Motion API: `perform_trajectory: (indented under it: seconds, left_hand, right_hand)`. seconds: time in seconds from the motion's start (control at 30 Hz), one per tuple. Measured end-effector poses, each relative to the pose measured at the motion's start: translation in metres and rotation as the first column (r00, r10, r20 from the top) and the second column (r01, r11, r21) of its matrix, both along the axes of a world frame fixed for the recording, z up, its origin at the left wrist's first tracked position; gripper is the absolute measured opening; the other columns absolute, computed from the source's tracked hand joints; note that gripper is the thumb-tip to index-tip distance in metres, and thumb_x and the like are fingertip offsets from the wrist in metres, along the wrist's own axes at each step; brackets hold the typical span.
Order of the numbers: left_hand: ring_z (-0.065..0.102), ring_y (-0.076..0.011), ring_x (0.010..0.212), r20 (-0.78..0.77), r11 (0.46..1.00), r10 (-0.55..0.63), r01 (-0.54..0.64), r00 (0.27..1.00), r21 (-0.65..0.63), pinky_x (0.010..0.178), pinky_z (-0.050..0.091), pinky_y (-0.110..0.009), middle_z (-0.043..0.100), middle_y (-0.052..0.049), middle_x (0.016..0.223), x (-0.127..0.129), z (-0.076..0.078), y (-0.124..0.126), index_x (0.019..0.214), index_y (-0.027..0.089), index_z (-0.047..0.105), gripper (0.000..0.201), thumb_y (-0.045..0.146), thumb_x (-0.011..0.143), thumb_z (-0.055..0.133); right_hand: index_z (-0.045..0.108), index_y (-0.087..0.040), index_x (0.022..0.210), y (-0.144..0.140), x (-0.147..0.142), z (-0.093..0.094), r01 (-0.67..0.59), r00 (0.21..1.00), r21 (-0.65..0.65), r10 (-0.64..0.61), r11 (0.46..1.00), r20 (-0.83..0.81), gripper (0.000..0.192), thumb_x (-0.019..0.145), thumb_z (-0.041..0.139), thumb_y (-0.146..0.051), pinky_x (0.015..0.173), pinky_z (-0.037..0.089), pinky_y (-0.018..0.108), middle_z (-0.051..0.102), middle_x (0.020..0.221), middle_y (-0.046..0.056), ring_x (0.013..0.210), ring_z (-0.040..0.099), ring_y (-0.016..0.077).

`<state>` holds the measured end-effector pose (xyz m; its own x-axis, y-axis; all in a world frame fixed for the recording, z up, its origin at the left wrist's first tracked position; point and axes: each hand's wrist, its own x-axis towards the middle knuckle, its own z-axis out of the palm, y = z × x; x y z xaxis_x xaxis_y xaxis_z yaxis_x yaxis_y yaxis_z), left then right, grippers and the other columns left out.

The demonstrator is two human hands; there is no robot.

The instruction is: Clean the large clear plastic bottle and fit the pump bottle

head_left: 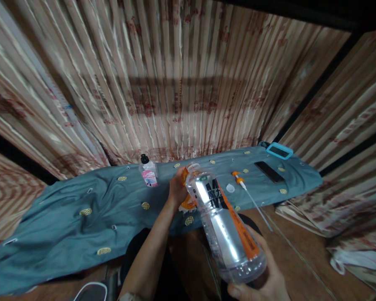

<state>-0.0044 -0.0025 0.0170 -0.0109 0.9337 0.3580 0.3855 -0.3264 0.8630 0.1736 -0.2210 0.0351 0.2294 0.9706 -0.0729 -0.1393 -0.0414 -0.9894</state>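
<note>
My right hand (265, 271) is wrapped around the base of a large clear drink bottle (225, 230) with a silver and orange label. The bottle is tilted, its uncapped mouth pointing away from me. My left hand (177, 190) is closed around an orange container (188, 203), mostly hidden behind the bottle's neck; whether the bottle's mouth touches it, I cannot tell. To the right, an orange and white pump head with a long tube (242, 182) lies on the cloth. Beside the pump rests a small whitish cap (230, 187).
Blue-green patterned cloth (113, 209) covers the long narrow surface. On it stand or lie a small black-capped bottle with a pink label (149, 173), a dark phone (269, 172) and a blue-framed device (280, 151). A striped curtain (175, 83) hangs behind, with dark frame bars (319, 92).
</note>
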Motion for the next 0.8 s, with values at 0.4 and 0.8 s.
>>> perform_trajectory:
  seconds: [0.4,0.8]
  left_hand:
    - [0.074,-0.0272,0.095,0.023,1.0,-0.009,0.008,1.0,0.007,0.084,0.057,-0.037,0.077,-0.007,0.101,-0.0008,-0.0017,0.0008,0.106,0.021,0.066,0.03,0.039,0.082,0.065]
    - [0.074,-0.0283,0.097,0.009,1.0,-0.007,0.007,1.0,-0.013,0.085,0.058,-0.037,0.077,-0.007,0.103,-0.0004,0.004,-0.0019,0.107,0.021,0.066,0.03,0.036,0.081,0.065]
  right_hand:
    - [0.055,-0.025,0.135,-0.0008,-0.0013,0.0054,0.011,0.997,0.008,-0.012,1.0,0.078,0.103,0.048,0.093,-0.064,0.083,0.062,0.031,0.078,0.118,0.009,0.105,0.076,0.0328]
    - [0.059,-0.027,0.131,-0.0003,-0.0038,0.0063,0.041,0.999,0.021,-0.041,0.999,0.001,0.099,0.044,0.098,-0.057,0.084,0.062,0.028,0.078,0.119,0.005,0.105,0.075,0.0305]
